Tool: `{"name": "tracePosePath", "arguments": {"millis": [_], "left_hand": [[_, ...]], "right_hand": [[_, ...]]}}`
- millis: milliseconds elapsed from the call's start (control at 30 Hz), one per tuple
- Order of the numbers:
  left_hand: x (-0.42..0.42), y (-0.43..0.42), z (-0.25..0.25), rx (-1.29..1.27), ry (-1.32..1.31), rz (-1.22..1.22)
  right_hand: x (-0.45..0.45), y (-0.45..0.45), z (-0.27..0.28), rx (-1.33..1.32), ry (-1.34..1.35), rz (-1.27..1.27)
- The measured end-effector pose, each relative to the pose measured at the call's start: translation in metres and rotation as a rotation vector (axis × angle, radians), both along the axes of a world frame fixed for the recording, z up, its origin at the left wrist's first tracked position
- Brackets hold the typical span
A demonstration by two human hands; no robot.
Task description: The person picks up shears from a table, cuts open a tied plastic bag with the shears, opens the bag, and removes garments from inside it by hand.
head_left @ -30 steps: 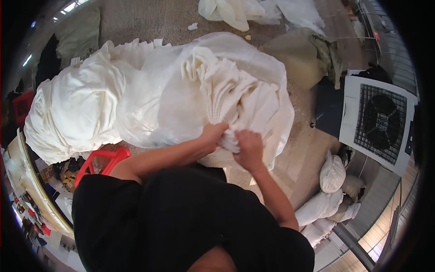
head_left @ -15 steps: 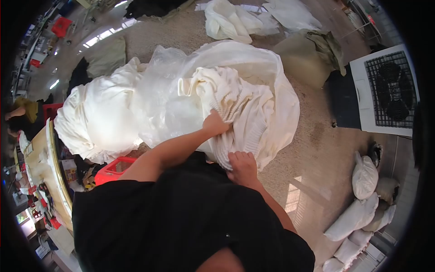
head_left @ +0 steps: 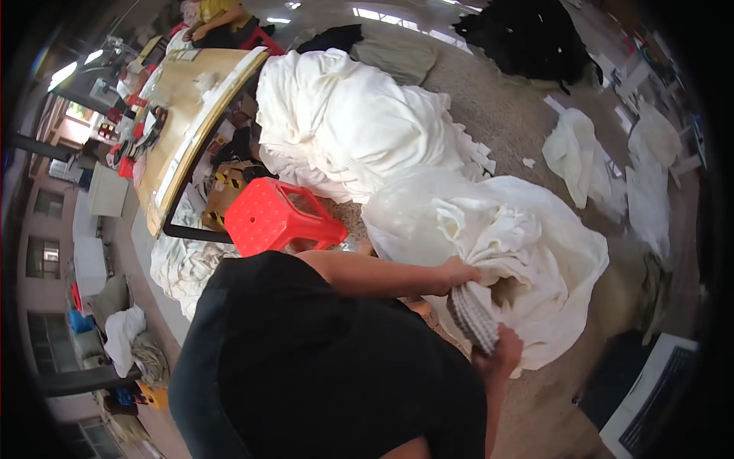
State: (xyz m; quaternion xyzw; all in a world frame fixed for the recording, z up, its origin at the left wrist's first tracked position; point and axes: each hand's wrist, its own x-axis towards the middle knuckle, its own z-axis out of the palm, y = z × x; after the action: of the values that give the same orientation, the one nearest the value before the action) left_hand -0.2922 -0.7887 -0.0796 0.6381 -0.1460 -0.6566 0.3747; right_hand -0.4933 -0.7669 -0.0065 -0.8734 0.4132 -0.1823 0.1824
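Observation:
A cream-white knitted garment (head_left: 472,315) is stretched by its ribbed edge between my two hands. My left hand (head_left: 457,275) grips one side of that edge, fingers closed round it. Lower down, my right hand (head_left: 502,352) is closed on the other end of the ribbing. A dark opening shows in the cloth just beyond my hands. Behind it, more white knitwear (head_left: 527,237) lies heaped inside a large translucent plastic bag (head_left: 592,252) on the floor. How many pieces are in the bag I cannot tell.
A red plastic stool (head_left: 264,218) stands left of my arm. Beyond it lies a big white cloth heap (head_left: 359,115) beside a wooden table (head_left: 191,99). Black cloth (head_left: 527,34) and white bags (head_left: 577,153) lie on the floor. A seated person (head_left: 214,23) is at the back left.
My view has swung left, bringing the stool and table into fuller view. The ribbed edge, bunched against the pile before, is now pulled out between my hands.

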Motion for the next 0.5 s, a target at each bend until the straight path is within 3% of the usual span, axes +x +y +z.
{"name": "tracePosePath", "arguments": {"millis": [100, 133, 167, 233, 267, 367, 400, 467, 500], "left_hand": [[0.041, -0.020, 0.019, -0.009, 0.499, 0.238], [0.060, -0.029, 0.023, -0.016, 0.505, 0.233], [0.081, -0.040, 0.028, -0.191, 0.469, 0.163], [0.120, -0.069, 0.043, -0.320, 0.706, 0.150], [0.140, -0.093, 0.054, -0.271, 0.984, 0.210], [0.215, -0.172, 0.088, -0.289, 0.922, 0.178], [0.238, -0.196, 0.101, -0.399, 0.906, 0.145], [0.279, -0.231, 0.148, -0.456, 0.646, 0.204], [0.296, -0.274, 0.148, -0.518, 0.789, 0.169]], "right_hand": [[0.050, -0.037, 0.035, -0.055, 0.005, 0.046], [0.071, -0.051, 0.044, -0.071, 0.009, 0.062], [0.091, -0.067, 0.048, -0.101, 0.006, 0.056], [0.127, -0.102, 0.058, -0.131, -0.007, 0.047], [0.148, -0.123, 0.066, -0.134, -0.014, 0.050], [0.219, -0.189, 0.098, -0.288, 0.029, 0.001], [0.243, -0.212, 0.109, -0.377, 0.076, -0.034], [0.286, -0.251, 0.145, -0.358, -0.047, 0.019], [0.301, -0.276, 0.159, -0.432, -0.088, 0.057]]}}
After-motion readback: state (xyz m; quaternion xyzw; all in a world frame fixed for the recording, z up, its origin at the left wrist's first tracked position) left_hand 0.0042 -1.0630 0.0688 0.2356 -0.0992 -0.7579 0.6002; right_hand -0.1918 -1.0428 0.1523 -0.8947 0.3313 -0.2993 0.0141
